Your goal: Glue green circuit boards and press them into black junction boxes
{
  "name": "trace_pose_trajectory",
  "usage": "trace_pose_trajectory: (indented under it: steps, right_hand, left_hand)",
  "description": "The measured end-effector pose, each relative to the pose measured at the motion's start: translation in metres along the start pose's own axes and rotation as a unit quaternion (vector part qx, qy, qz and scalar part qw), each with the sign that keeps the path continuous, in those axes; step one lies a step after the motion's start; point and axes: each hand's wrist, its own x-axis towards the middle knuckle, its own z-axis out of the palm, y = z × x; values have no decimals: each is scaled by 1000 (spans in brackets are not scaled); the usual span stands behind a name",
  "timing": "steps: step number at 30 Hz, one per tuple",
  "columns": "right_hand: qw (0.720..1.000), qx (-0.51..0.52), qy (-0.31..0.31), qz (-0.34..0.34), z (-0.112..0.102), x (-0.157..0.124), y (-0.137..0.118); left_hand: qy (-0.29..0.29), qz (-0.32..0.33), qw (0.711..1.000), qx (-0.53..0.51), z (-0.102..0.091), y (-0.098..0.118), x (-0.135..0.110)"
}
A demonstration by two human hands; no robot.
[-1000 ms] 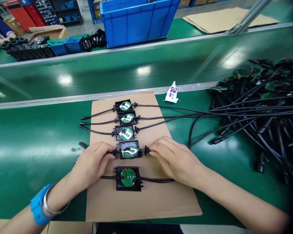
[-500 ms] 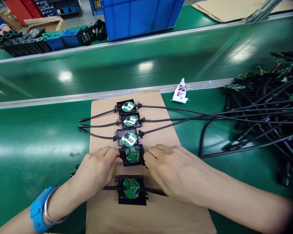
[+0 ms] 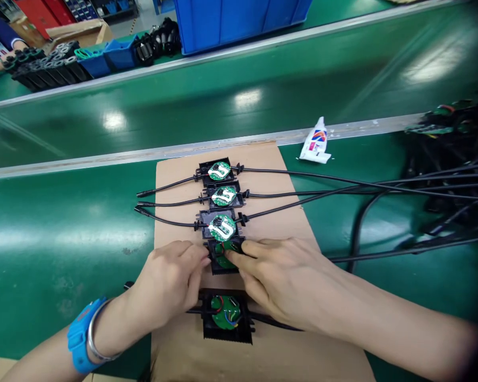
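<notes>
A column of small black housings with round green circuit boards and black cables lies on a cardboard sheet (image 3: 175, 175). My left hand (image 3: 171, 284) pinches the left side of the fourth housing (image 3: 222, 260). My right hand (image 3: 279, 281) grips its right side, with the index finger laid on its green board. A fifth housing (image 3: 226, 315) with red, blue and yellow wires sits just below, between my wrists. The three housings above, such as the third one (image 3: 221, 227), show white paste on their boards.
A white tube (image 3: 315, 144) lies by the metal rail at the back. A heap of black cables (image 3: 454, 175) fills the right side. Beyond the green belt stand a blue crate (image 3: 239, 21), small blue bins and black parts (image 3: 43, 66); another person's arm shows at far left.
The fourth housing has slid up against the third one. My right index finger has moved onto its green board. The view has shifted down and to the left.
</notes>
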Motion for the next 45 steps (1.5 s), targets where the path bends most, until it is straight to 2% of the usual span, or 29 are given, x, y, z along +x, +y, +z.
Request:
trace_pose_trajectory:
  steps: [3,6,11,15,18,20,23,26,28,30,32,34,41,45]
  right_hand:
    - [1000,4,1,4,1,-1,0]
    - [1000,12,2,7,1,0,0]
    - [999,27,-18,26,1,2,-4]
    - [998,34,-38,33,-4,-1,-3]
    - [995,73,-67,32,-13,-7,2]
    - [991,91,-82,57,-19,-11,5]
    - [987,93,-89,96,-25,-15,6]
    - [988,93,-88,82,-23,-16,3]
    - [993,89,-60,55,-16,-16,3]
    - [995,87,-8,38,-6,-16,4]
    - [994,87,38,46,3,-16,7]
    - [993,87,52,59,10,-17,10]
    - [994,71,43,68,10,-17,13]
    - [997,27,-23,73,6,-12,12]
  left_hand:
    - [-11,51,994,92,4,4,-3]
    - [-45,80,976,199,7,12,0]
    - [-108,83,943,305,8,27,13]
    - [-95,63,956,271,1,24,14]
    - [-24,38,982,185,-3,19,10]
    - [3,58,992,111,-1,18,9]
    - [-52,122,990,53,8,16,7]
    - [-71,149,985,57,17,12,4]
    - [-64,159,983,67,21,10,2]
    - [-66,165,981,75,23,10,0]
    - [-73,163,981,80,22,12,0]
    - [-80,158,981,82,21,14,0]
    - [-87,149,982,83,18,16,3]
    - [-103,148,978,101,23,20,6]
